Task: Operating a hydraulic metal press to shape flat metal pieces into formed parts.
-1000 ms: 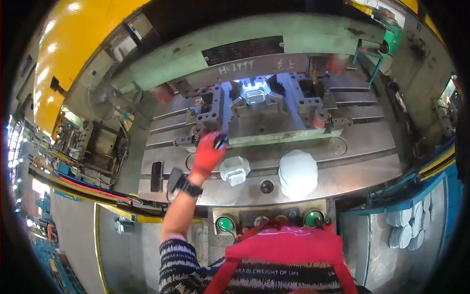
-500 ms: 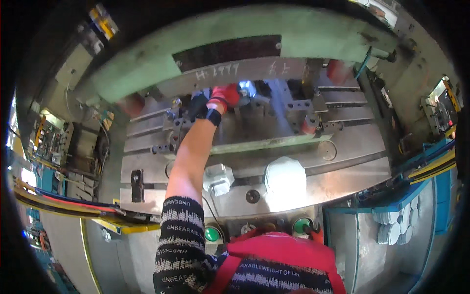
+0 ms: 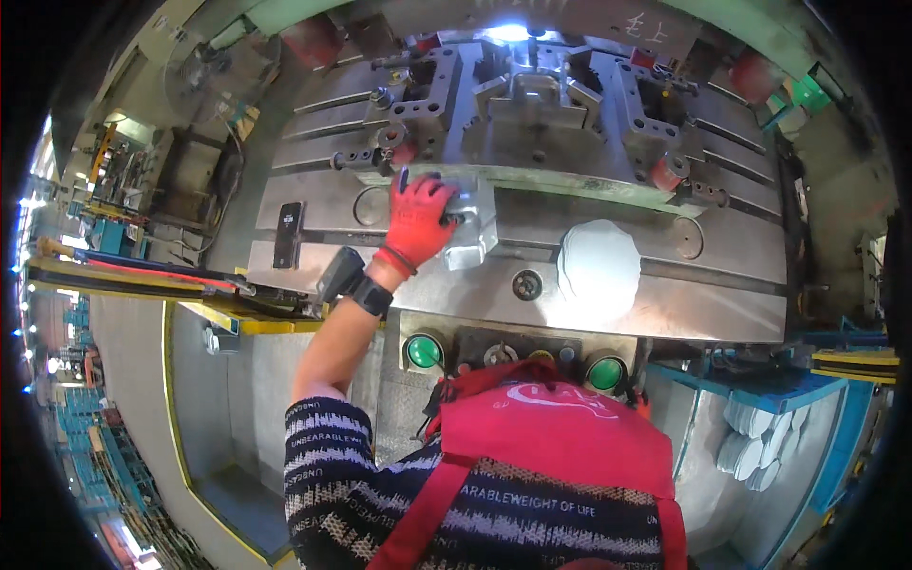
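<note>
My left hand (image 3: 418, 225), in a red glove with dark fingertips, is at the left side of a shiny formed metal part (image 3: 475, 228) on the front of the press bed. Its thumb and forefinger grip the part's edge; the other fingers point away from me. A dark blocky item (image 3: 341, 275) is beside my wrist, next to a black wristband. Of my right hand (image 3: 643, 408) only a bit of red glove shows, beside the right green button (image 3: 605, 373); my apron hides the rest. To the right of the formed part lies a pile of flat pale metal blanks (image 3: 600, 269).
Behind the ledge stands the die (image 3: 537, 119), with a formed shape in its middle, under the raised ram (image 3: 608, 19). A black phone (image 3: 288, 235) lies at the bed's left. Another green button (image 3: 424, 351) sits in front. More blanks (image 3: 755, 437) fill a right-hand bin.
My left hand has come back out of the die to the formed part at the front. The view has shifted, showing more of the die. My right hand stays near the right green button.
</note>
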`<state>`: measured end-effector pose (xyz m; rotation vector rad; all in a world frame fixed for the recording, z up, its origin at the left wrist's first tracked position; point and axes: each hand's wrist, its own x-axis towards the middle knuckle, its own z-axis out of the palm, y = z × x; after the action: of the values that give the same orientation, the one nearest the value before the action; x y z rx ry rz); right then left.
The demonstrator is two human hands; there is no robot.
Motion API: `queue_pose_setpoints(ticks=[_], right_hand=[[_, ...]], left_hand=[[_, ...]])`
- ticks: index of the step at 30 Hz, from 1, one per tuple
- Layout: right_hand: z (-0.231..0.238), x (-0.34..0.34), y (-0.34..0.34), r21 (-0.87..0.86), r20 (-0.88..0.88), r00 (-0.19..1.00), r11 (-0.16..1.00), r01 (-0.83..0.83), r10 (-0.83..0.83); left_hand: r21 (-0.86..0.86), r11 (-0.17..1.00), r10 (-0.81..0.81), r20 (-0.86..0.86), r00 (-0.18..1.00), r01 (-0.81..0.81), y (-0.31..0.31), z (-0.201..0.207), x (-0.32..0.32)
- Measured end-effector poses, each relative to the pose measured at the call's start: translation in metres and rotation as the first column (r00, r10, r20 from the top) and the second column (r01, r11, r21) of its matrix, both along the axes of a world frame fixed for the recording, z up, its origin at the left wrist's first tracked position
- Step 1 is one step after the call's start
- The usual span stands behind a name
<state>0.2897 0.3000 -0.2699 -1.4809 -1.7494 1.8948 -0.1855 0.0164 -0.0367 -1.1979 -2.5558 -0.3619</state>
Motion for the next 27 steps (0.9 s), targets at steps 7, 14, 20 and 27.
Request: queue_pose_setpoints(ticks=[7,14,20,27], right_hand=[[0.064,0.004,0.003,0.144,-0.017,0.991,0.981,0.134,-0.133],[0.072,0.02,-0.015,0.258,-0.276,0.948,0.937,0.234,-0.16],[0.215,-0.059,-0.035,-0.261,-0.287,0.957,0.964,-0.045,-0.033],[0.214,-0.075,-0.034,-0.191,-0.368,0.911,0.944,-0.269,0.185]], left_hand=[[-0.085,0.989,0.131,0.118,0.984,-0.122,-0.005,-0.073,0.031],[0.06,0.998,-0.024,0.257,0.966,0.008,0.0,-0.07,0.018],[0.083,0.995,-0.056,-0.062,0.996,0.061,0.017,-0.047,0.049],[0.219,0.885,-0.462,0.29,0.838,0.411,0.061,-0.044,0.139]])
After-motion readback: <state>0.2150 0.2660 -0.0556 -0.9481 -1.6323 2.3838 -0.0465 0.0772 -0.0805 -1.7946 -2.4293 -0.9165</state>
